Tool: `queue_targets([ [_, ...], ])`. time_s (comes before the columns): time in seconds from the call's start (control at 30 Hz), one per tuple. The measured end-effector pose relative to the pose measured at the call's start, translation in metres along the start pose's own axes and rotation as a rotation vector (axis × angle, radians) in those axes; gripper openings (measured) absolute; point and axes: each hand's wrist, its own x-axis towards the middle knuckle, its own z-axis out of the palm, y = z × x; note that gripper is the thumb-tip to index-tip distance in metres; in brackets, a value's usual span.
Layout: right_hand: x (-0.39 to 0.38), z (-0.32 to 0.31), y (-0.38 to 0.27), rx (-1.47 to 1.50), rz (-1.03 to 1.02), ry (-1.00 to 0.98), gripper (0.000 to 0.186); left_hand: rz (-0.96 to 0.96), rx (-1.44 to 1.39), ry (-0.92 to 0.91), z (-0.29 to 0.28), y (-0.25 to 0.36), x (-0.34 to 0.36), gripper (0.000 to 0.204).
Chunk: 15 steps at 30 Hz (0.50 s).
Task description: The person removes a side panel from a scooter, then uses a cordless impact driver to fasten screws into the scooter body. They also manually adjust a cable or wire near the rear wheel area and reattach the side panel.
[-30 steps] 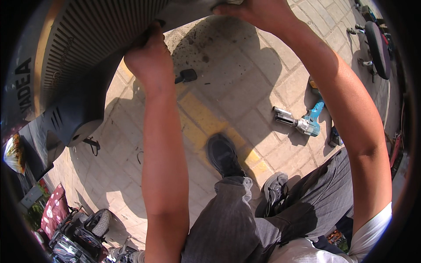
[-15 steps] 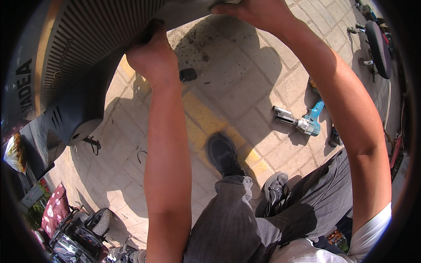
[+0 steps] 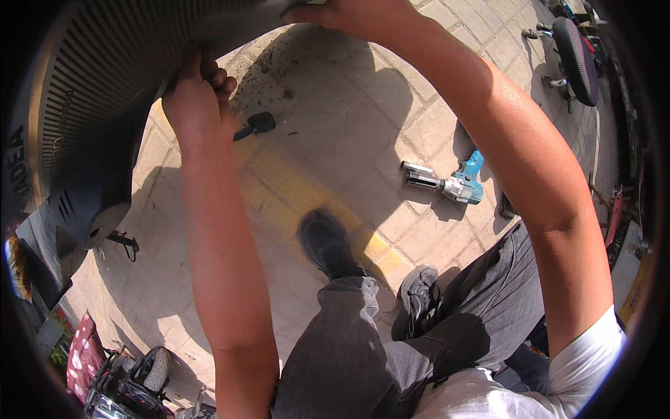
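Observation:
A dark grey, ribbed scooter body panel [image 3: 132, 52] fills the upper left, its smooth end reaching to the top middle. My left hand [image 3: 197, 101] is closed at the panel's lower edge, with curled fingers showing beside it; the fingertips nearest the panel are partly hidden. At the top, my right hand [image 3: 356, 15] holds the panel's far end, thumb along its edge; its other fingers are mostly out of sight. On the paving below my left hand lies a black scooter mirror [image 3: 261, 123], its stem partly behind the wrist.
A teal cordless impact wrench [image 3: 457, 183] lies on the paving, right of my dark shoe [image 3: 324, 241]. A round-seated wheeled stool [image 3: 576, 61] is at the upper right. Another scooter or bike [image 3: 129, 377] with a spotted maroon cover [image 3: 82, 353] stands at lower left.
The whole view has swung, so everything sits further left. My left hand has turned, and its curled fingers now show beside the panel edge. The right hand keeps its hold.

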Motion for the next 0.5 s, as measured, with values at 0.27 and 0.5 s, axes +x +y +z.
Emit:
queue_targets([
  [0.27, -0.01, -0.022, 0.008, -0.056, 0.017, -0.047, 0.078, 0.518, 0.617, 0.161, -0.003, -0.027, 0.019, 0.022],
  [0.5, -0.084, -0.217, -0.074, 0.05, -0.252, -1.012, 0.027, 0.037, 0.378, 0.103, -0.011, 0.007, 0.007, 0.012],
])
